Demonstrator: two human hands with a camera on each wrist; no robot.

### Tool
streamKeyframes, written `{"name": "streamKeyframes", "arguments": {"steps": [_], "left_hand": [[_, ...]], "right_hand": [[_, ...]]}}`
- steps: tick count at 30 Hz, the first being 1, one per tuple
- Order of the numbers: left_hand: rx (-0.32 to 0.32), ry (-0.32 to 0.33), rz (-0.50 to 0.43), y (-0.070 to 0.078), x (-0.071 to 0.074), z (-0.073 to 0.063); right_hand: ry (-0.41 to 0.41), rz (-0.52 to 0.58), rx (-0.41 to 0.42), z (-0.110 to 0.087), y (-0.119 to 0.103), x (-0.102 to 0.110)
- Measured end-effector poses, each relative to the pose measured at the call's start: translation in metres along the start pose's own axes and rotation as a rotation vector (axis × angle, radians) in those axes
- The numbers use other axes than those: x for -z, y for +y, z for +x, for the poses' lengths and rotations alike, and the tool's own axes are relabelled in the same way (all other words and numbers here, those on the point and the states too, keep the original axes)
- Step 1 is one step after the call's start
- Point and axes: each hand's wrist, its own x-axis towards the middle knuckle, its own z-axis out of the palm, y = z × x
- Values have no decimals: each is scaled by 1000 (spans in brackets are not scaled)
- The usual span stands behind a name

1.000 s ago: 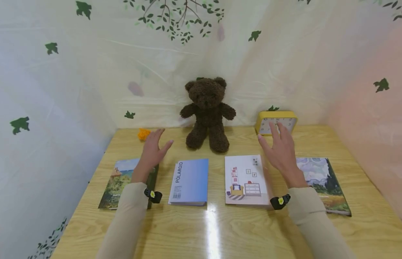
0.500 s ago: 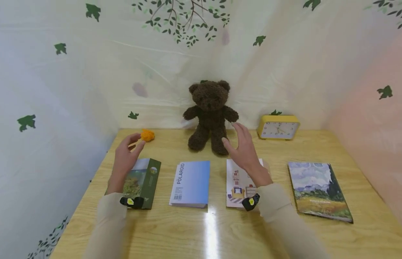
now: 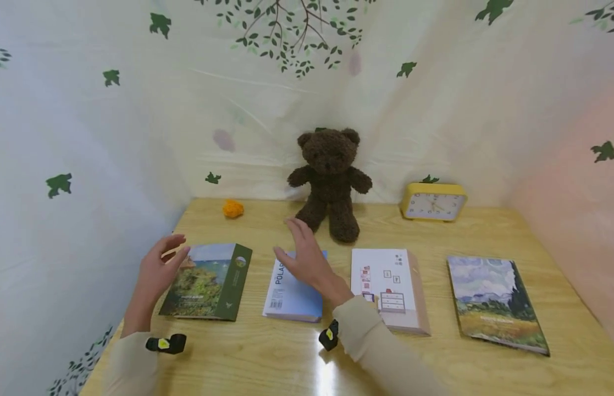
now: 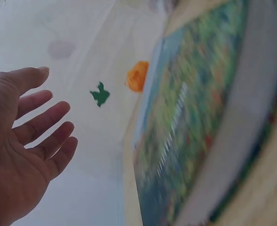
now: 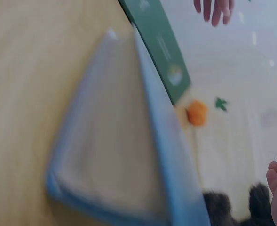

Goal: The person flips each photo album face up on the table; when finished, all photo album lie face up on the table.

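Note:
My left hand (image 3: 160,267) hovers at the left edge of a photo album (image 3: 203,283) with a landscape cover and a green spine. In the left wrist view its fingers (image 4: 44,120) are loosely bent, with nothing between them. My right hand (image 3: 309,261) hangs above a blue album (image 3: 292,297) marked POLAROID, partly covering its lettering, fingers extended and thumb apart. From the right wrist that blue album (image 5: 176,155) shows its page edges, blurred. Right of it lies a white book (image 3: 386,275) with furniture drawings, its lower left corner hidden by my right sleeve.
A brown teddy bear (image 3: 330,181) sits against the cloth backdrop. An orange crumpled-looking ball (image 3: 233,208) lies at the back left, a yellow clock (image 3: 434,202) at the back right. Another book with a painted landscape (image 3: 497,302) lies far right on the wooden table (image 3: 267,363).
Both hands have swept left. The right went from before the clock, across the white book, to the blue album; the left from near the orange ball to the green-spined album's left edge.

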Motion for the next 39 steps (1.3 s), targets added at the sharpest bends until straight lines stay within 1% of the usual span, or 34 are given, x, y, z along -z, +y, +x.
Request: {"name": "streamKeyframes", "arguments": {"steps": [1,2,3,4,5,7,8,10,12,14,16,19,23,25,28,31,33,36,39], "left_hand": [[5,-6,4,-6,1,-3],[-1,0,36,-21,0,-4],[-11,3,62,-34,-1,-6],[-16,5,86,-42,-1,-9],[0,-9,94,-42,1,-13],[27,-61,80,-26,9,-24],[34,-72,90,-30,9,-27],[77,-120,74,-16,13,-34],[109,-167,60,-11,15,-39],[141,-202,83,-12,14,-42],[160,-233,102,-13,12,-43],[159,-251,110,-16,7,-44],[165,-264,96,-17,1,-40],[189,-285,98,-16,-2,-39],[231,-306,130,-13,-5,-37],[260,-321,139,-9,-7,-36],[272,-326,133,-6,-8,-35],[276,-333,123,-1,-10,-35],[257,-346,133,6,-12,-35]], "right_hand": [[-18,6,-3,-1,-4,-7],[-34,10,-3,-2,-7,-13],[-51,15,-5,-3,-11,-20],[-71,25,-5,-5,-14,-26],[-89,38,-4,-6,-18,-32],[-124,66,-8,-10,-25,-44],[-146,77,-16,-12,-29,-49],[-194,102,-44,-16,-35,-60],[-236,126,-77,-20,-41,-71],[-275,147,-118,-24,-46,-81],[-306,173,-155,-28,-51,-90],[-337,204,-215,-32,-58,-103],[-342,232,-308,-37,-67,-116],[-328,245,-355,-39,-71,-120],[-301,274,-413,-40,-73,-125],[-279,297,-444,-41,-74,-128],[-274,302,-442,-41,-73,-129],[-270,336,-458,-41,-72,-129],[-253,391,-488,-39,-71,-127]]}}
